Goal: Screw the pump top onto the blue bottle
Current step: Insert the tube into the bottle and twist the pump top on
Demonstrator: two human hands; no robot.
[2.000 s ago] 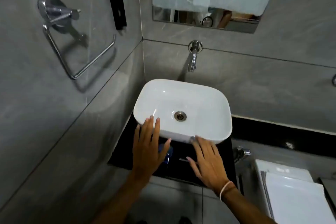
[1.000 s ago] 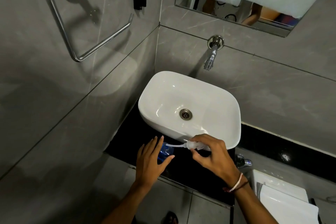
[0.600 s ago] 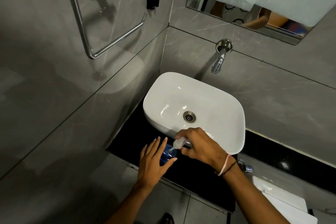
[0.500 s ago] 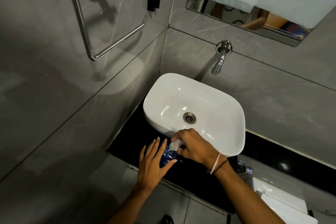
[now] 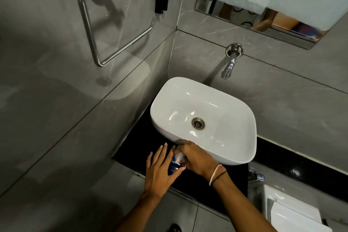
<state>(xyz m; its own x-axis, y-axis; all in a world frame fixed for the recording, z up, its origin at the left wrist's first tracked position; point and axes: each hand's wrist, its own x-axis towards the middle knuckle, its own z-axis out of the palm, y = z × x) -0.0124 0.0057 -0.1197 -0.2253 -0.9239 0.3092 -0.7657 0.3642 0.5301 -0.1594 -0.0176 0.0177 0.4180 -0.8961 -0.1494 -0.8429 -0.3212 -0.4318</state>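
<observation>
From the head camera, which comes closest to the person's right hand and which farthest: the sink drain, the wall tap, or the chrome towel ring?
Measured from the right hand, which is on the pump top:
1. Sink drain, just beyond the hand, in the white basin.
2. Wall tap, farther back, on the rear wall above the basin.
3. Chrome towel ring, farthest, high on the left wall.

A white basin [image 5: 231, 107] sits on a black worktop [image 5: 135, 149], its metal drain [image 5: 198, 123] at the centre and a chrome tap [image 5: 230, 62] on the grey wall at its 12 o'clock. A chrome towel ring [image 5: 105, 30] hangs at 10 o'clock, a mirror [image 5: 263, 13] at 1 o'clock, and a white toilet tank [image 5: 293, 211] stands at 5 o'clock.
</observation>
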